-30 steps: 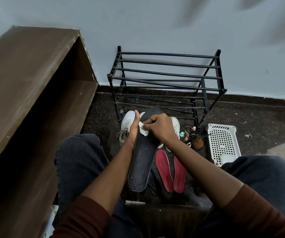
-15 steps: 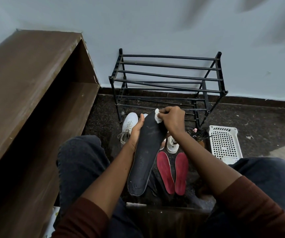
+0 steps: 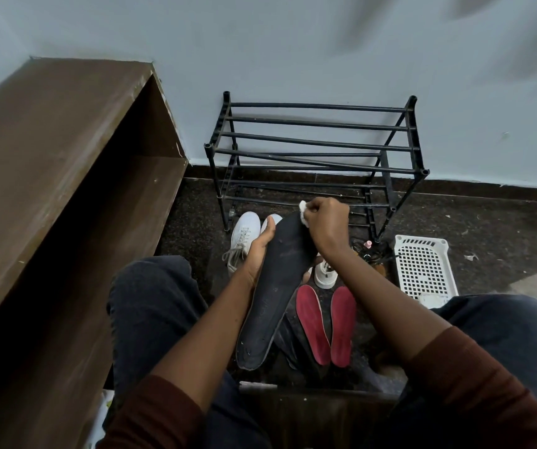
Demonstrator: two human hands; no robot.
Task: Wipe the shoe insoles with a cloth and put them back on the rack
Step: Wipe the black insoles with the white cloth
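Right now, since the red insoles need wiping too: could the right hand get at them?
Probably yes: the red insoles lie uncovered on the floor beneath its forearm. But the right hand grips the cloth, so it's busy.

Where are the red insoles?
In the head view, the red insoles lie side by side on the floor, just right of the black insole.

Dim, cool indoor light; soft blurred shadows streak the wall (image 3: 325,43), and wide-angle distortion bends the edges.
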